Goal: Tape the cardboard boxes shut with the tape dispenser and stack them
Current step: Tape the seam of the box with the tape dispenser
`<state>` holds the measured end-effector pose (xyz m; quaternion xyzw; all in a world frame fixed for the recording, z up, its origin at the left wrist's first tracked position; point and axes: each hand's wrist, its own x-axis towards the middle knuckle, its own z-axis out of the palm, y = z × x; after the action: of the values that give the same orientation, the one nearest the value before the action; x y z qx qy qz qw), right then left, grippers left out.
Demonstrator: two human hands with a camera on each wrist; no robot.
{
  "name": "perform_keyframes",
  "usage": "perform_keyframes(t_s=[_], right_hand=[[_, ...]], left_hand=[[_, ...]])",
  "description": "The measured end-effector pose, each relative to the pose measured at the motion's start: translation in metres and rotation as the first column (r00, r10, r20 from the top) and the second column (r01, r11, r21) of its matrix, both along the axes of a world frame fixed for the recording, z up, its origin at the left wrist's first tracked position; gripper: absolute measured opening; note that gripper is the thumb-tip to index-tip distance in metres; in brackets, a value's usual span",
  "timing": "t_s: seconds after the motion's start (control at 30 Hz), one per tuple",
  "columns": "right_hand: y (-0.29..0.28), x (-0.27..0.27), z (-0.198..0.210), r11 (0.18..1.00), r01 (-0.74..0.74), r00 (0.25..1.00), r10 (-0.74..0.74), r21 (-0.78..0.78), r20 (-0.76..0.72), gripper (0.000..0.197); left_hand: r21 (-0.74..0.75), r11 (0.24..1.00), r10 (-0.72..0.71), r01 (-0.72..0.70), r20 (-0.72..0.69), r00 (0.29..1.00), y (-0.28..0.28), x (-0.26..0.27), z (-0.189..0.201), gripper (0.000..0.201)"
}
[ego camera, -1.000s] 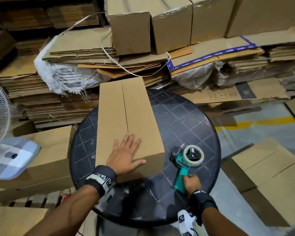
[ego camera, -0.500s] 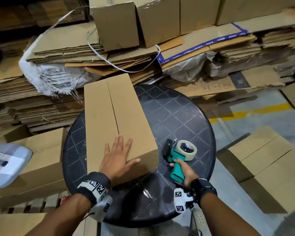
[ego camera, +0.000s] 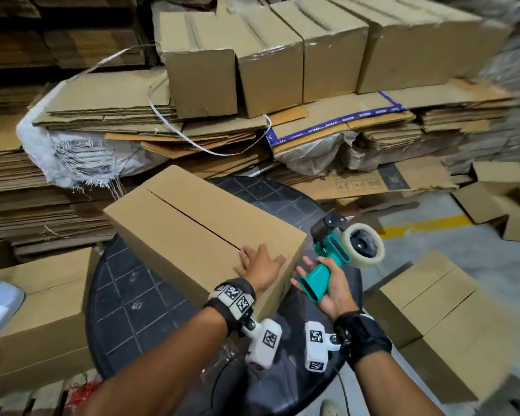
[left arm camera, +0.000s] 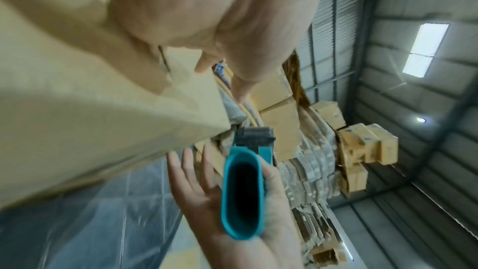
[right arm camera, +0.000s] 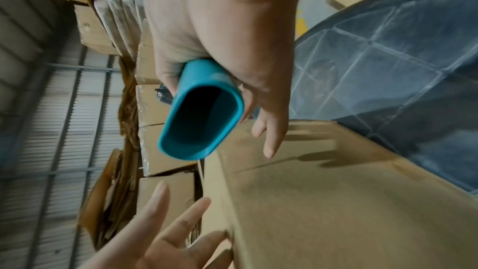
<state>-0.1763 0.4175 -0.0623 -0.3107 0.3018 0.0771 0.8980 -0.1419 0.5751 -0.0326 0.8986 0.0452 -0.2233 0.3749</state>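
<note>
Lifted off the round table (ego camera: 132,310) since the earlier frame, the tape dispenser (ego camera: 336,250) now rides in the air just beside the near end of the cardboard box (ego camera: 192,235), which has swung to lie diagonally; the right hand (ego camera: 327,292) lies palm-up under the teal handle, fingers outstretched and thumb side cupping it, a loose cradle rather than a full grip; the left hand (ego camera: 260,267) presses flat with straight fingers on the box's near corner, at the end of the untaped centre seam; the box rests on the table, overhanging its near-left side. To do the step well, close the fingers round the handle first, turn the roller down onto the near end face, start the tape below the edge, and draw it straight along the seam while the left hand pins the flaps level; finished boxes (ego camera: 267,55) stand stacked on flattened cardboard (ego camera: 108,100) behind.
</note>
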Motion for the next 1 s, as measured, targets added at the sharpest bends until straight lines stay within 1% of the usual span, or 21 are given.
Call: perform_keyframes(t_s=[0.07,0.1,0.13,0.17,0.2,0.23,0.27,0.33,0.37,0.4,0.47,0.57,0.67,0.73,0.77,0.8,0.83,0.9,0.93,0.97,1.0], right_hand=[[0.001,0.002,0.016,1.000,0.005,0.999,-0.005,-0.006,0.044,0.013],[0.002,0.001,0.022,1.000,-0.010,0.998,0.012,-0.023,0.063,0.011],[0.004,0.001,0.028,0.998,-0.034,0.996,0.038,-0.053,0.078,0.009],[0.007,0.000,0.032,0.994,-0.060,0.994,0.067,-0.089,0.087,0.009],[0.011,0.000,0.037,0.988,-0.088,0.991,0.100,-0.130,0.093,0.015],[0.016,-0.001,0.041,0.980,-0.102,0.989,0.119,-0.168,0.092,0.021],[0.022,-0.001,0.045,0.976,-0.097,0.989,0.117,-0.196,0.091,0.022],[0.036,-0.003,0.050,0.963,-0.063,0.989,0.095,-0.263,0.110,0.016],[0.043,-0.005,0.053,0.946,-0.052,0.988,0.096,-0.321,0.123,0.010],[0.049,-0.006,0.056,0.920,-0.046,0.986,0.103,-0.389,0.129,0.007],[0.055,-0.005,0.057,0.851,-0.051,0.984,0.133,-0.522,0.122,0.007],[0.048,-0.001,0.056,0.758,-0.102,0.976,0.202,-0.644,0.083,0.009],[0.032,0.006,0.060,0.651,-0.176,0.957,0.288,-0.738,0.025,0.014],[0.021,0.013,0.062,0.583,-0.191,0.949,0.315,-0.790,0.003,0.017],[0.014,0.017,0.063,0.533,-0.180,0.946,0.324,-0.827,0.003,0.021],[0.006,0.021,0.065,0.468,-0.159,0.940,0.341,-0.869,0.012,0.027],[-0.002,0.026,0.068,0.380,-0.138,0.929,0.370,-0.915,0.014,0.030],[-0.018,0.033,0.074,0.173,-0.075,0.910,0.415,-0.982,0.004,0.023],[-0.024,0.036,0.077,0.110,-0.036,0.904,0.427,-0.993,0.014,0.018],[-0.030,0.037,0.078,0.097,-0.001,0.899,0.435,-0.995,0.042,0.017],[-0.035,0.039,0.078,0.128,0.020,0.896,0.437,-0.992,0.075,0.018]], left_hand=[[-0.223,0.974,-0.023,0.038,0.069,0.997,0.018,0.002,0.009,0.058],[-0.229,0.970,-0.050,0.086,0.160,0.986,0.032,0.002,0.012,0.051],[-0.095,0.985,-0.113,0.146,0.288,0.951,0.049,0.002,0.014,0.048],[0.105,0.976,-0.218,0.191,0.399,0.891,0.068,0.003,0.014,0.049],[0.277,0.937,-0.324,0.215,0.449,0.833,0.088,0.004,0.011,0.053],[0.396,0.886,-0.416,0.239,0.456,0.786,0.110,0.006,0.006,0.062],[0.472,0.837,-0.495,0.278,0.434,0.753,0.129,0.008,-0.002,0.074],[0.557,0.761,-0.595,0.333,0.395,0.700,0.158,0.012,-0.020,0.093],[0.577,0.744,-0.614,0.336,0.392,0.685,0.164,0.013,-0.029,0.097],[0.583,0.746,-0.610,0.321,0.409,0.679,0.165,0.013,-0.033,0.096],[0.570,0.773,-0.568,0.279,0.426,0.704,0.152,0.011,-0.037,0.087],[0.552,0.813,-0.481,0.186,0.455,0.750,0.118,-0.001,-0.034,0.073],[0.561,0.815,-0.433,0.145,0.425,0.795,0.086,-0.016,-0.031,0.073],[0.566,0.814,-0.397,0.128,0.382,0.835,0.059,-0.024,-0.030,0.077],[0.565,0.817,-0.371,0.117,0.358,0.857,0.043,-0.028,-0.029,0.080],[0.558,0.823,-0.341,0.107,0.335,0.878,0.028,-0.031,-0.028,0.084],[0.546,0.832,-0.312,0.095,0.319,0.895,0.012,-0.034,-0.028,0.088],[0.505,0.858,-0.265,0.087,0.292,0.919,-0.013,-0.035,-0.028,0.095],[0.469,0.879,-0.239,0.082,0.286,0.928,-0.023,-0.035,-0.026,0.096],[0.428,0.901,-0.208,0.074,0.276,0.939,-0.030,-0.034,-0.024,0.093],[0.387,0.920,-0.171,0.058,0.263,0.950,-0.036,-0.032,-0.021,0.083]])
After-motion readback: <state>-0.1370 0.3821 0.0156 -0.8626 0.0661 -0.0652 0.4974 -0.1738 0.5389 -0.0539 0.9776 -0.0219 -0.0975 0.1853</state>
